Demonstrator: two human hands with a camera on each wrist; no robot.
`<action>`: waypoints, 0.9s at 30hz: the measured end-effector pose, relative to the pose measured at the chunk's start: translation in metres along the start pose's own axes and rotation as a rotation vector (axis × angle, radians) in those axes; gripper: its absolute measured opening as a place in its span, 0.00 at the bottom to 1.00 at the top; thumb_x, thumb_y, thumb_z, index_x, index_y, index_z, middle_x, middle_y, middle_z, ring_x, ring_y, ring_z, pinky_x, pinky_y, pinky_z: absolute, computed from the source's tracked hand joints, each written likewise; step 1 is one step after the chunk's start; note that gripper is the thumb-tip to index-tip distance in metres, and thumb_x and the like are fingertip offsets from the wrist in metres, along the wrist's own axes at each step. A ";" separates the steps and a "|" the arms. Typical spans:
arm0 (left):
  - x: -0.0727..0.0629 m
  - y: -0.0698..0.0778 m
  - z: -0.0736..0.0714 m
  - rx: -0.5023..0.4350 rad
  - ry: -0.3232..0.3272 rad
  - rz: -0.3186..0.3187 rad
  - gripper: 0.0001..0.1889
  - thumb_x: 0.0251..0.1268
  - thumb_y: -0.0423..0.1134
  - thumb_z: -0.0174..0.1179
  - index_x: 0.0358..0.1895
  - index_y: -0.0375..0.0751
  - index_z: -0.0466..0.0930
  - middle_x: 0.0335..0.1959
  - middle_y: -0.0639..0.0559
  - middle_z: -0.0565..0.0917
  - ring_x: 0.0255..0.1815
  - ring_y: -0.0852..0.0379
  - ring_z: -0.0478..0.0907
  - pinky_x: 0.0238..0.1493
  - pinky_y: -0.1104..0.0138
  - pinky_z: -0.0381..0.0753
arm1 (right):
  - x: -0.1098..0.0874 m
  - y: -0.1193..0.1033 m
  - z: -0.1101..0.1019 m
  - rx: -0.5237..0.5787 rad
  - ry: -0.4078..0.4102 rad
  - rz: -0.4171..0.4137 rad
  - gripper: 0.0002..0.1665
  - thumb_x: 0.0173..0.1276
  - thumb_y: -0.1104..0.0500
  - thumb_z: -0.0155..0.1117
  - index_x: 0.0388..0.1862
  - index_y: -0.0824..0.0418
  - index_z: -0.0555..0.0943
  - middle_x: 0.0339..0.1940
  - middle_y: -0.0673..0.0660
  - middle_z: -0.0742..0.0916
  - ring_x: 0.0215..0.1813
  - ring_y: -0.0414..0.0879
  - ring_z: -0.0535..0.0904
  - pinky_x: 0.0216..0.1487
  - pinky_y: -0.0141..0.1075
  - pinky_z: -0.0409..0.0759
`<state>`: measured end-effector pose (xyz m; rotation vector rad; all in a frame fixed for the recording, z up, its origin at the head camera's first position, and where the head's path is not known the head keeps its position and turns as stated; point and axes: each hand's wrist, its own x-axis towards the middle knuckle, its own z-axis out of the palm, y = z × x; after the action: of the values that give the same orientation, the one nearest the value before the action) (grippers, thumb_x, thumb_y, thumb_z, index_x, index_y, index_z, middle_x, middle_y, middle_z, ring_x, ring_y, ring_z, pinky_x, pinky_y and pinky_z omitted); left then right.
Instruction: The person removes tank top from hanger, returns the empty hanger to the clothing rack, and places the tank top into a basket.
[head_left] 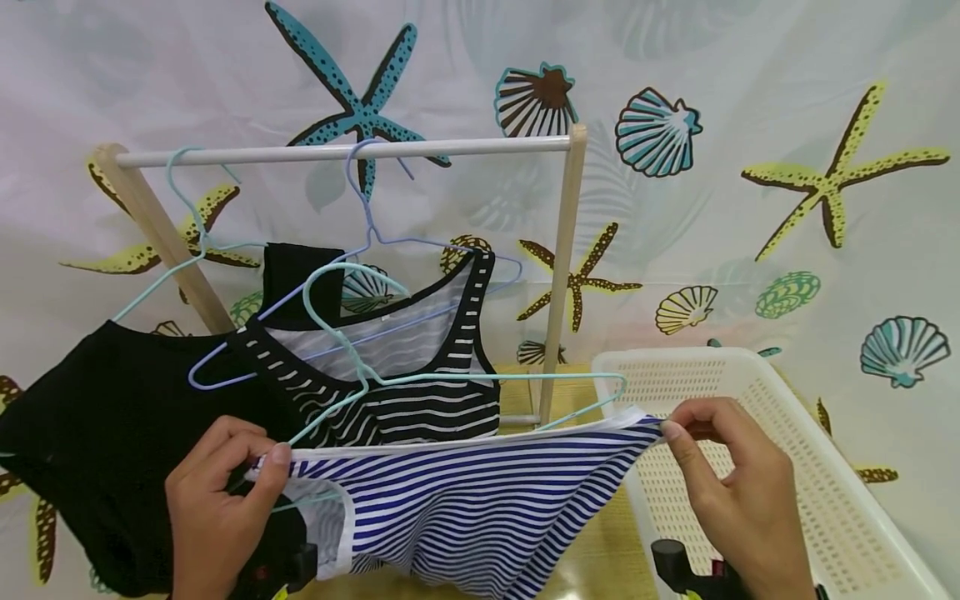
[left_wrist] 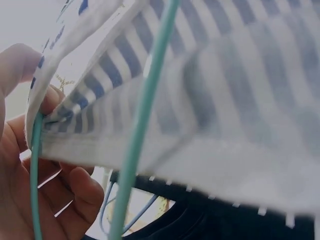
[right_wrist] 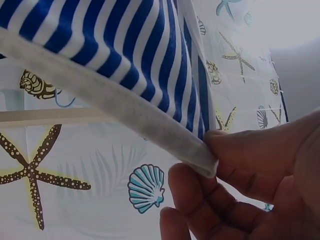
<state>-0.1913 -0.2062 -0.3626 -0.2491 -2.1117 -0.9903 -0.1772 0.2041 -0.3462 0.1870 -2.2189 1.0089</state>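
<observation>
A blue-and-white striped top (head_left: 480, 500) with white trim is stretched sideways between my hands. My left hand (head_left: 221, 500) pinches its left strap, where one end of a mint-green hanger (head_left: 465, 377) sits inside the cloth; in the left wrist view the green hanger end (left_wrist: 37, 130) lies against the fingers. My right hand (head_left: 738, 483) pinches the top's right strap between thumb and fingers, and the right wrist view shows the white trim (right_wrist: 130, 107) drawn taut to them. The hanger's right end stands above the neckline, outside the cloth, short of my right hand. Its lower bar passes behind the trim.
Behind my hands stands a rack with a white rail (head_left: 480, 147) and wooden posts. On it hang a black garment (head_left: 112, 417) on a green hanger and a black-and-white striped top (head_left: 435, 408) on a lilac hanger. A white basket (head_left: 690, 358) stands at right.
</observation>
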 end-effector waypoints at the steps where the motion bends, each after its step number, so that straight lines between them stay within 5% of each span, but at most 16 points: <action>1: 0.000 0.001 0.001 -0.004 -0.007 0.005 0.13 0.52 0.25 0.66 0.18 0.45 0.77 0.28 0.55 0.75 0.28 0.65 0.68 0.34 0.75 0.65 | 0.000 0.000 0.000 0.003 -0.003 -0.007 0.13 0.57 0.73 0.69 0.36 0.58 0.80 0.36 0.49 0.82 0.39 0.31 0.76 0.46 0.20 0.70; 11: 0.001 0.008 0.011 -0.046 -0.046 0.003 0.12 0.56 0.26 0.66 0.20 0.45 0.77 0.29 0.54 0.75 0.29 0.64 0.68 0.33 0.74 0.65 | 0.003 0.004 0.004 0.022 -0.061 -0.143 0.17 0.55 0.73 0.71 0.35 0.53 0.81 0.36 0.44 0.82 0.38 0.31 0.77 0.45 0.21 0.71; 27: 0.001 0.006 0.012 -0.049 -0.079 0.004 0.10 0.57 0.28 0.65 0.22 0.44 0.79 0.30 0.56 0.75 0.29 0.63 0.69 0.33 0.74 0.67 | 0.001 -0.003 0.015 -0.043 -0.205 -0.228 0.18 0.54 0.70 0.72 0.36 0.49 0.80 0.36 0.39 0.79 0.35 0.31 0.73 0.35 0.23 0.71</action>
<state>-0.1958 -0.1938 -0.3630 -0.3217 -2.1594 -1.0463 -0.1844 0.1914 -0.3502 0.5321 -2.3355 0.8481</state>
